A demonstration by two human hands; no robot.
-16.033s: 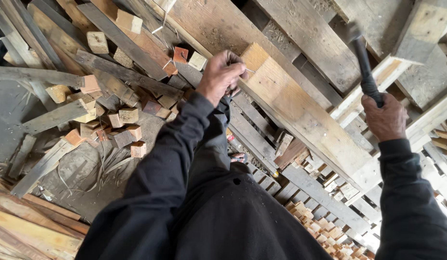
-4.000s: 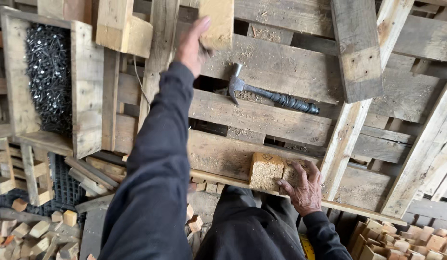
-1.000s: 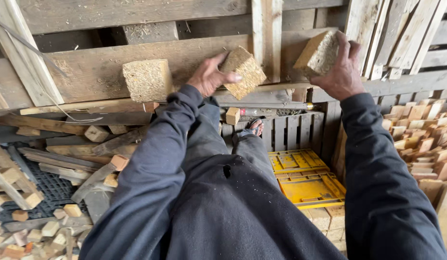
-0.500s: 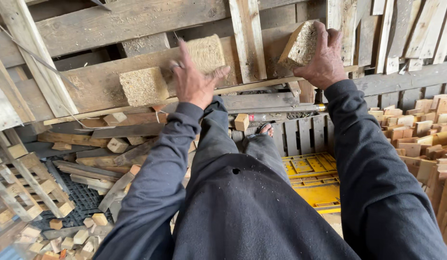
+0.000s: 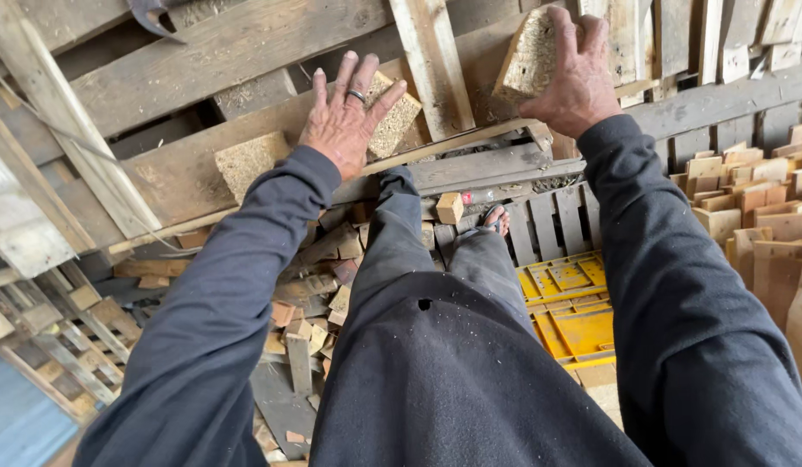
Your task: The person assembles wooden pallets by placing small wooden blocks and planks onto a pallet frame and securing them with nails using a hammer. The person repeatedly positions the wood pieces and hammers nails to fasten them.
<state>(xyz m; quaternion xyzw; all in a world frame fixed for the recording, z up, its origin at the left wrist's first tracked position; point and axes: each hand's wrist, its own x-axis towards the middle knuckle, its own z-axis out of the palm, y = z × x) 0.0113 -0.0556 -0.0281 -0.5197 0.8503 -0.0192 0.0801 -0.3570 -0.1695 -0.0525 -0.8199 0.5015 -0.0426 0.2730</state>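
My left hand [image 5: 347, 121] lies flat, fingers spread, on a chipboard block [image 5: 392, 117] on the long plank [image 5: 185, 177]. My right hand [image 5: 574, 73] clamps a second block [image 5: 529, 56], probably off the plank; I'd seat it flush.

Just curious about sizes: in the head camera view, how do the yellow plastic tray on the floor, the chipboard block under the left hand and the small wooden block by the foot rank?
1. Yellow plastic tray, clearly largest.
2. Chipboard block under the left hand, partly covered.
3. Small wooden block by the foot, smallest; it lies farther off, so this is unsure.
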